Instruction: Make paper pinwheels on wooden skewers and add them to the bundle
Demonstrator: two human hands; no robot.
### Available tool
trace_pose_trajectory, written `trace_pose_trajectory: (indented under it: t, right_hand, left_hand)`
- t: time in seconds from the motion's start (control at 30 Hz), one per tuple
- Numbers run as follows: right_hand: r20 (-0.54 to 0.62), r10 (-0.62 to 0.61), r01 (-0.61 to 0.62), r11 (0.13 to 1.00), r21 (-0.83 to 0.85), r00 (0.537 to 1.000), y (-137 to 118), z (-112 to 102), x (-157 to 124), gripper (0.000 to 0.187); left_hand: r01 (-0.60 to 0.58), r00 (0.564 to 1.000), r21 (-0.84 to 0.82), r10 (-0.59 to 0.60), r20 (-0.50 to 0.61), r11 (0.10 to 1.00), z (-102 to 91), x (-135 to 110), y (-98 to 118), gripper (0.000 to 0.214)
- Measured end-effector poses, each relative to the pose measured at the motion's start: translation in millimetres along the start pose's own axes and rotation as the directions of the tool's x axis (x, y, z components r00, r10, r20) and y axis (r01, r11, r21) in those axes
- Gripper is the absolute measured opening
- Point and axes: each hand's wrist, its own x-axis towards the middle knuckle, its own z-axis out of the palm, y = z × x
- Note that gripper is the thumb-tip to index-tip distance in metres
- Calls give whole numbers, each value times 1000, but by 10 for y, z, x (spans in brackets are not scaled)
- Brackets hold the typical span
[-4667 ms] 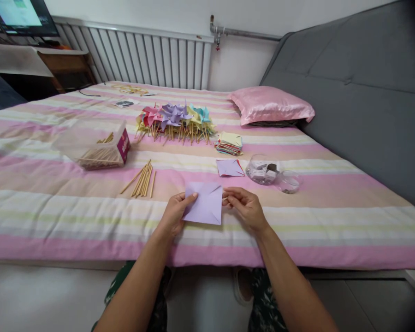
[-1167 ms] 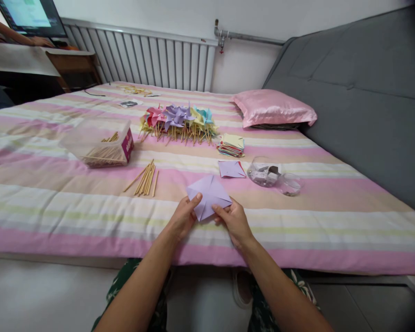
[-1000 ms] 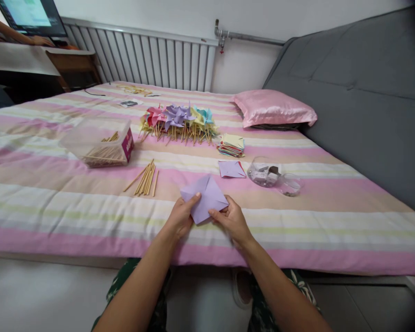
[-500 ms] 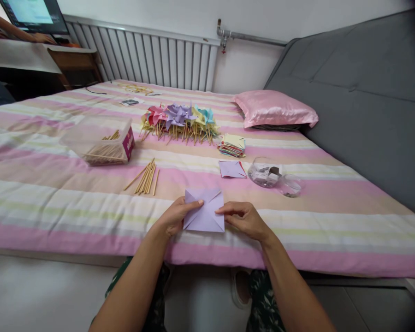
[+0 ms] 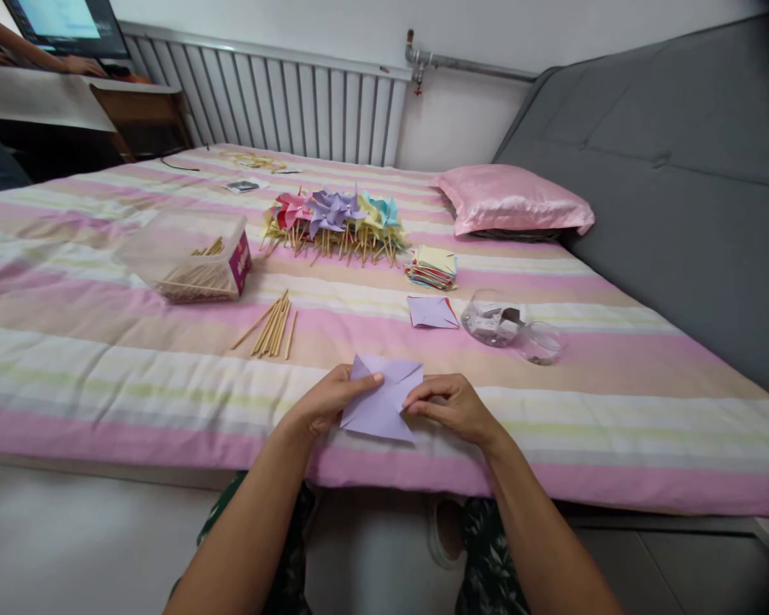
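Note:
A purple square of paper (image 5: pixel 384 408), slit from its corners toward the middle, is between my two hands above the bed's front edge. My left hand (image 5: pixel 330 400) grips its left side, thumb on top. At the right side, my right hand (image 5: pixel 452 406) pinches the paper between thumb and fingers, and the edge there is bent. Beyond the hands lie a purple sheet (image 5: pixel 432 313) with red under it and a stack of coloured paper squares (image 5: pixel 431 266). Several wooden sticks (image 5: pixel 272 327) lie to the left. Finished paper pinwheels (image 5: pixel 333 213) on sticks are heaped farther back.
On the left stands a clear plastic box (image 5: pixel 198 265) of sticks. Two small clear containers (image 5: pixel 492 320) with small items sit at right. A pink pillow (image 5: pixel 513 201) lies near the grey headboard (image 5: pixel 666 188). Another person's hand (image 5: pixel 82 66) rests on a desk at far left.
The purple paper has turned a little and tilted in my hands. Its right edge is now drawn in at my right fingers. The other things on the bed stay put.

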Motion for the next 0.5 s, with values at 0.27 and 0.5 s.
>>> trace_pose_trajectory:
  t: [0.27,0.5]
  right_hand:
    - [-61,24,-27,998,-56,998,32,-6,36,24]
    - [-97,69,-78,993,-89,993,19,64,52,24]
  left_hand:
    - [-60,998,28,60,-5,998,5,23,-22,35]
    - [-78,997,87,77,4,993,-20,65,-88,39]
